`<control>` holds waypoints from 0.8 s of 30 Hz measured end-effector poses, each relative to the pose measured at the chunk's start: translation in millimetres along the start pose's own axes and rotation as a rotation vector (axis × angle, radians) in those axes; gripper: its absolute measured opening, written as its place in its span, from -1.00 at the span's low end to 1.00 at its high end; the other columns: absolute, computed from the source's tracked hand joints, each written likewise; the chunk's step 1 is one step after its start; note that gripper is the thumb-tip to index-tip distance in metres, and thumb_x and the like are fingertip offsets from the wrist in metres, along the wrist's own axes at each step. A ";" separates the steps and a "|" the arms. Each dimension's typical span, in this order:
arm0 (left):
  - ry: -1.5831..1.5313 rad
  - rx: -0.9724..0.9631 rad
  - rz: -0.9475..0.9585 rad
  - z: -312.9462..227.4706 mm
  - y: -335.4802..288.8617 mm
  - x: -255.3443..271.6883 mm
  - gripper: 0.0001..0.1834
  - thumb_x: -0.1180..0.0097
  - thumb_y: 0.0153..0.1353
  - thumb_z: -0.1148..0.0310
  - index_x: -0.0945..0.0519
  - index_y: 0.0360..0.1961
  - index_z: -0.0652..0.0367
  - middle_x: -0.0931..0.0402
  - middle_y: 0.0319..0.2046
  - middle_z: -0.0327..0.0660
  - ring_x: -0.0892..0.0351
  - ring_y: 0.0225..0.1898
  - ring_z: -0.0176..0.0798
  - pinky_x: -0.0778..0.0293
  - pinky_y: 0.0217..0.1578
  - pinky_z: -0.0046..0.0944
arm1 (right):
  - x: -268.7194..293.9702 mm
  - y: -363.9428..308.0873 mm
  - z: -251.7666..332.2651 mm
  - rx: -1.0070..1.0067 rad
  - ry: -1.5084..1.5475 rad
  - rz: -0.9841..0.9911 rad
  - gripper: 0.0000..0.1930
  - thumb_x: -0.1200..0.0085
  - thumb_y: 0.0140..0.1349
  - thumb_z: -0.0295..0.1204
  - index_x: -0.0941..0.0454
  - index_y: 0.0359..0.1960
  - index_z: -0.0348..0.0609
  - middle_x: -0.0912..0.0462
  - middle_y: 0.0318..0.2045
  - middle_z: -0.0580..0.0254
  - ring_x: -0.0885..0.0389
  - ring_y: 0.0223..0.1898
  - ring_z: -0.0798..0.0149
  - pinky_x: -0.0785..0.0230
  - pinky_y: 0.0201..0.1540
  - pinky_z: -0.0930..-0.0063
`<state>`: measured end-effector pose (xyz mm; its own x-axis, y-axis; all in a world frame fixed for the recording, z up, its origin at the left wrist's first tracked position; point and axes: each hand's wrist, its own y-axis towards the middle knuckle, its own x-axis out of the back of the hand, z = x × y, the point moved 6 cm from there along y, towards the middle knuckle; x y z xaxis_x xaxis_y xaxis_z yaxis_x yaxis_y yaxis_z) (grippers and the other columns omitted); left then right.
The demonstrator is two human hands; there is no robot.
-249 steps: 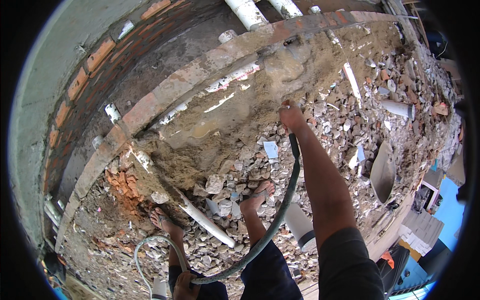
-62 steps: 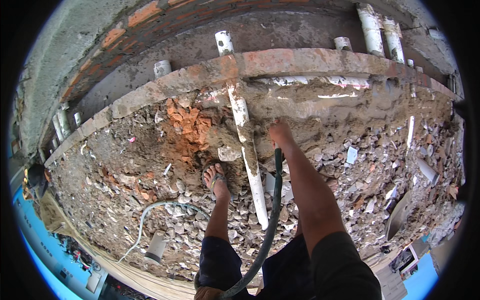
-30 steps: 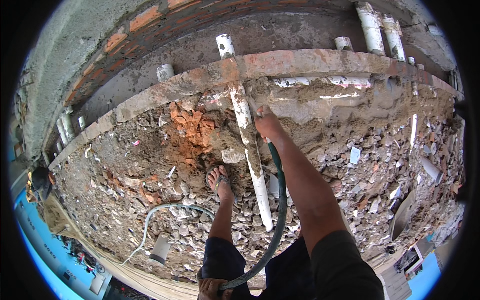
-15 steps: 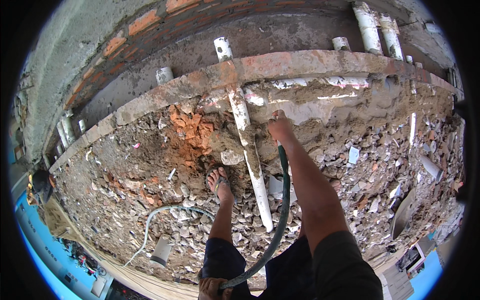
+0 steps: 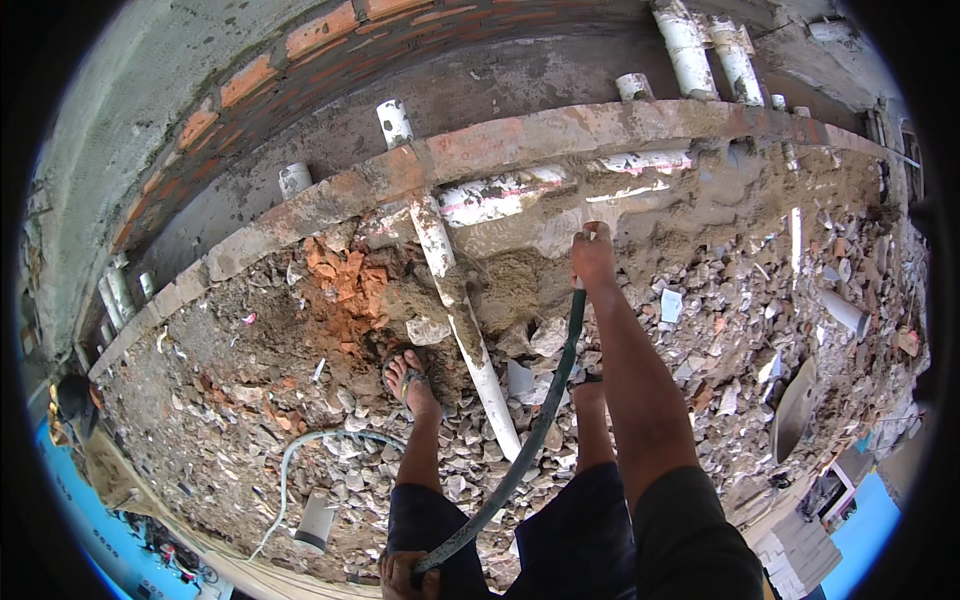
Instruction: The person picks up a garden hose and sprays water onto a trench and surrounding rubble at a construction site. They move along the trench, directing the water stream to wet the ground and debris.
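Note:
A green hose (image 5: 545,425) runs up from the lower edge between my legs. My right hand (image 5: 594,258) is closed round its far end, held out over wet sand and mud; a small pale tip shows at the fingers. My left hand (image 5: 405,575) grips the hose lower down, beside my left thigh. Beyond the right hand, a white horizontal pipe (image 5: 505,195) lies partly bared in the mud along the foot of a low brick ledge (image 5: 560,132). A mud-smeared white pipe (image 5: 468,335) slants from the ledge toward me, left of the right hand.
Broken stone and brick rubble (image 5: 690,370) covers the ground around my sandalled left foot (image 5: 405,378). A crumbled orange brick heap (image 5: 345,285) lies left of the slanting pipe. White upright pipes (image 5: 685,50) stand behind the ledge. A loose grey pipe piece (image 5: 316,522) rests at lower left.
The right hand with the hose end has moved right relative to the slanting pipe. More of the white horizontal pipe shows through the mud. The view has shifted; the left hand keeps its grip.

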<state>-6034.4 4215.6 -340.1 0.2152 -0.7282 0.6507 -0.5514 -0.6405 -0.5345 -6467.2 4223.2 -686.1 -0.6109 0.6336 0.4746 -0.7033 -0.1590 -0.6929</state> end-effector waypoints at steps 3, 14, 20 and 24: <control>-0.023 0.028 0.018 -6.2 -10.5 3.0 -0.80 -0.08 0.20 0.28 -0.51 -0.24 0.18 -0.47 -0.37 -0.02 -0.46 -0.33 0.07 -0.32 -0.22 -0.02 | 3.1 4.8 5.4 0.004 0.019 0.024 -0.74 0.09 0.24 -0.43 -0.23 -0.05 -0.08 -0.44 -0.66 0.10 -0.42 -0.81 0.20 -0.27 -0.84 0.26; -0.017 0.090 0.134 20.0 -17.7 4.5 -0.53 0.07 0.32 0.15 -0.44 0.06 0.33 -0.51 -0.17 0.08 -0.54 -0.18 0.10 -0.48 -0.17 -0.07 | -10.5 23.5 30.0 -0.043 0.105 0.256 -0.69 0.07 0.20 -0.43 -0.19 -0.04 -0.13 -0.44 -0.62 0.08 -0.42 -0.78 0.22 -0.30 -0.82 0.25; -0.217 0.158 0.077 13.2 -13.0 15.1 -0.60 0.11 0.33 0.26 -0.45 0.05 0.35 -0.56 -0.37 -0.09 -0.56 -0.46 -0.28 -0.47 -0.46 -0.34 | -7.3 47.8 22.7 0.059 -0.118 0.173 -0.83 0.07 0.21 -0.40 -0.45 -0.28 -0.24 -0.53 -0.75 0.17 -0.56 -0.76 0.21 -0.42 -0.70 0.38; -0.105 0.023 0.046 -8.4 -0.3 20.9 -0.62 0.12 0.31 0.31 -0.46 0.04 0.36 -0.55 -0.39 -0.06 -0.54 -0.48 -0.23 -0.45 -0.47 -0.31 | -0.5 56.8 9.6 0.063 0.057 0.124 -0.75 0.08 0.23 -0.39 -0.27 -0.08 -0.13 -0.46 -0.67 0.14 -0.45 -0.77 0.24 -0.34 -0.77 0.32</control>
<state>-6036.5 4202.6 -321.8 0.2745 -0.7775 0.5657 -0.5438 -0.6108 -0.5755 -6510.3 4206.5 -720.5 -0.6744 0.6475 0.3550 -0.6464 -0.2852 -0.7077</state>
